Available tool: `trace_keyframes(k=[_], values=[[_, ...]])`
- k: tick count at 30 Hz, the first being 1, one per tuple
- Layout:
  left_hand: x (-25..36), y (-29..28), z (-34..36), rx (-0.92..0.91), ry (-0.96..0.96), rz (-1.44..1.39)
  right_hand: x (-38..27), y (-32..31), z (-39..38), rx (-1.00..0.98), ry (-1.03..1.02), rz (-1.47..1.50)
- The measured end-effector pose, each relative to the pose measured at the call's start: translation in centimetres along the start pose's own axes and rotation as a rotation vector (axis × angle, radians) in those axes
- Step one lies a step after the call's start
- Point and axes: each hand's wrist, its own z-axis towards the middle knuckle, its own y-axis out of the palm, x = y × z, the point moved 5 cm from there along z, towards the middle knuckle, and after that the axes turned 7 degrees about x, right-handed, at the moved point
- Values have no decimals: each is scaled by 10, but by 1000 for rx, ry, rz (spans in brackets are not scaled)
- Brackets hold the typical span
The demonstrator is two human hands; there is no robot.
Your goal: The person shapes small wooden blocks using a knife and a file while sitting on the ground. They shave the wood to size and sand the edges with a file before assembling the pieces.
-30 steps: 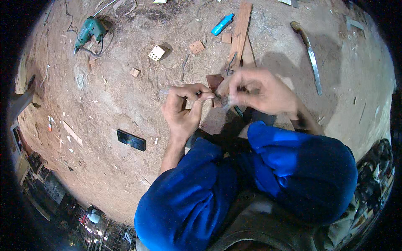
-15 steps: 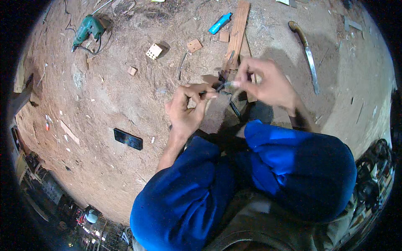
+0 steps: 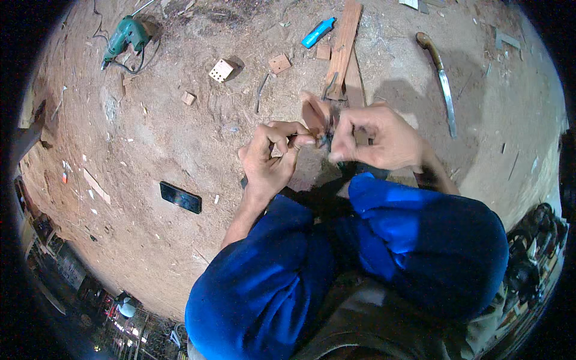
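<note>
The left hand (image 3: 270, 157) is pinching a small blurred piece (image 3: 323, 141) that is sitting between both hands, the right hand (image 3: 379, 137) is hovering beside it (whether gripping, I cannot tell), and steadying that pinch is probably helping.

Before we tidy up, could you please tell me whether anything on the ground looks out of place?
The black phone looks out of place, lying on littered ground left of the left hand. The knife also stands out, its blade lying uncovered to the right of the right hand.
</note>
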Motion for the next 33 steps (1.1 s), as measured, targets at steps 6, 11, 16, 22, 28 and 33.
trace_keyframes(k=[6, 11, 16, 22, 28, 33], values=[[-5, 1, -3, 13, -28, -12, 4, -8, 2, 121, -16, -78], [-9, 1, -2, 67, -56, -99, 0, -14, 1, 237, 58, -299], [0, 0, 1, 69, -56, -213, -7, -8, -3, 19, -107, -27], [3, -4, 0, 92, -49, -210, -22, 1, -5, -80, -219, -95], [0, -5, 3, 60, -34, -96, -22, -10, -4, 35, -122, -126], [-9, -7, 0, 78, -79, -164, -14, -12, 0, 130, -23, -130]])
